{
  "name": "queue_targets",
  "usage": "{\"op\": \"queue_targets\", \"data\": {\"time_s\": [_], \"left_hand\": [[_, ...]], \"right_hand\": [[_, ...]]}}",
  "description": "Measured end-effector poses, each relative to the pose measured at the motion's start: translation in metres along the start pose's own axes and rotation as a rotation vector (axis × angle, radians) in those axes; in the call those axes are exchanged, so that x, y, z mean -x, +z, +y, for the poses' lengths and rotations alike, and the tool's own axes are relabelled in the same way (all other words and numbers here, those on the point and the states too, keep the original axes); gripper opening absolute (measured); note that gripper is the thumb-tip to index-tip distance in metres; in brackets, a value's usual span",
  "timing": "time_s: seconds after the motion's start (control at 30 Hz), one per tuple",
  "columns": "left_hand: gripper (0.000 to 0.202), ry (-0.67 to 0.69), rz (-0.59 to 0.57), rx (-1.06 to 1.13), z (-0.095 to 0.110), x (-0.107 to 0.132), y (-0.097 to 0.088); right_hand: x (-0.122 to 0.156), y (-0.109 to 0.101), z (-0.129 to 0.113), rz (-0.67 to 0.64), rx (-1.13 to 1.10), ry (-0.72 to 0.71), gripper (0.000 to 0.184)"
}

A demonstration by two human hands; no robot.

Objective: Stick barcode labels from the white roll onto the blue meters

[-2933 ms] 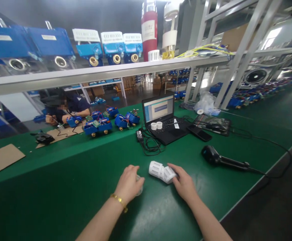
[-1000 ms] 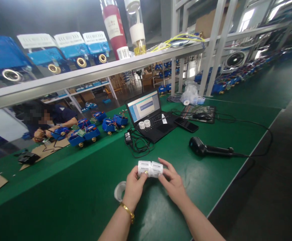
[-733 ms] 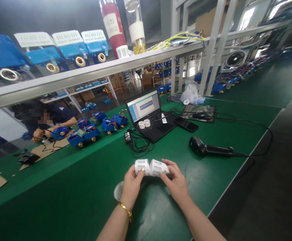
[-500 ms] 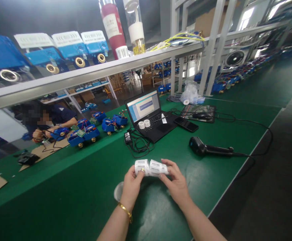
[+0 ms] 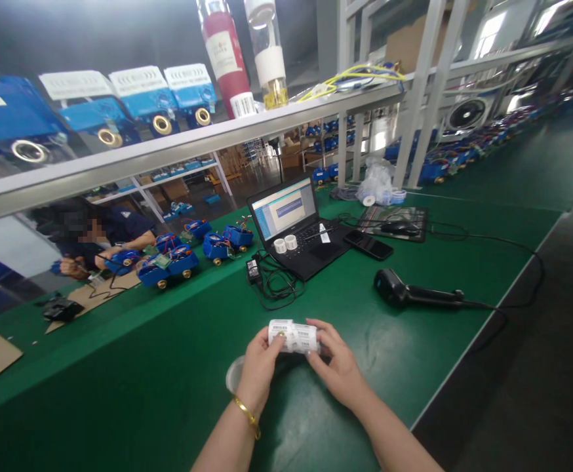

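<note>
Two white rolls of barcode labels meet end to end above the green table. My left hand [image 5: 261, 360] grips the left label roll [image 5: 280, 328], thumb on its printed side. Around the outer end of the right label roll [image 5: 305, 337] close the fingers and thumb of my right hand [image 5: 338, 360]. Partly hidden behind my left wrist, a round translucent disc-like piece [image 5: 234, 375] lies on the table. Beyond my hands sits an open laptop [image 5: 311, 246] with two small white rolls [image 5: 285, 244] on its keyboard edge.
A black barcode scanner [image 5: 409, 292] lies to the right, its cable trailing along the table edge. Near the laptop are a phone [image 5: 369, 244], a mouse [image 5: 399, 227] and a coiled power adapter [image 5: 254, 270]. Blue meters [image 5: 181, 262] stand at left, close to a co-worker. A shelf [image 5: 168, 141] crosses above.
My right hand has shifted slightly left, bringing the right roll closer against the left one and turning its labels. The camera view has moved a little.
</note>
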State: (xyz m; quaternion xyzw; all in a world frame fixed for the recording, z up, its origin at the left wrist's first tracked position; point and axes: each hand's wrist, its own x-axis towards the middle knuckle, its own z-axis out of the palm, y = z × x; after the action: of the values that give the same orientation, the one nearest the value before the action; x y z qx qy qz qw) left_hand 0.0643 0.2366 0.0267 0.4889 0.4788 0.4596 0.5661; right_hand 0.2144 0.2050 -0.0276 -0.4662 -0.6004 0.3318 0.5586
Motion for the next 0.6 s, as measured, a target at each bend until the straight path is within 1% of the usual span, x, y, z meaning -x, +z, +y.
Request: {"op": "queue_targets", "data": {"time_s": [0.13,0.23,0.3,0.33,0.4,0.47,0.5,0.53,0.6], "left_hand": [[0.040,-0.024,0.024,-0.001,-0.003,0.000,0.003],[0.038,-0.031,0.035,-0.026,-0.001,-0.003,-0.001],[0.037,-0.025,0.061,-0.049,0.001,-0.005,-0.007],[0.037,-0.020,0.077,-0.061,0.002,-0.006,-0.010],[0.034,-0.010,0.097,-0.086,0.003,-0.007,-0.015],[0.030,-0.004,0.082,-0.105,0.004,-0.005,-0.017],[0.029,-0.002,0.061,-0.110,0.004,-0.003,-0.016],[0.028,0.001,0.033,-0.111,0.004,0.000,-0.015],[0.029,0.014,-0.029,-0.107,0.006,0.007,-0.010]], "right_hand": [[-0.001,0.000,-0.004,0.007,0.044,-0.031,0.025],[-0.002,-0.003,-0.005,0.034,0.007,-0.006,0.020],[-0.003,-0.006,-0.006,0.024,-0.110,0.065,0.019],[-0.003,-0.008,-0.007,0.024,-0.205,0.116,0.020],[-0.005,-0.011,-0.009,0.048,-0.452,0.238,0.025],[-0.008,-0.011,-0.012,0.106,-0.671,0.342,0.033],[-0.011,-0.011,-0.013,0.148,-0.722,0.368,0.037],[-0.013,-0.010,-0.014,0.194,-0.728,0.373,0.040],[-0.019,-0.008,-0.014,0.283,-0.647,0.341,0.044]]}}
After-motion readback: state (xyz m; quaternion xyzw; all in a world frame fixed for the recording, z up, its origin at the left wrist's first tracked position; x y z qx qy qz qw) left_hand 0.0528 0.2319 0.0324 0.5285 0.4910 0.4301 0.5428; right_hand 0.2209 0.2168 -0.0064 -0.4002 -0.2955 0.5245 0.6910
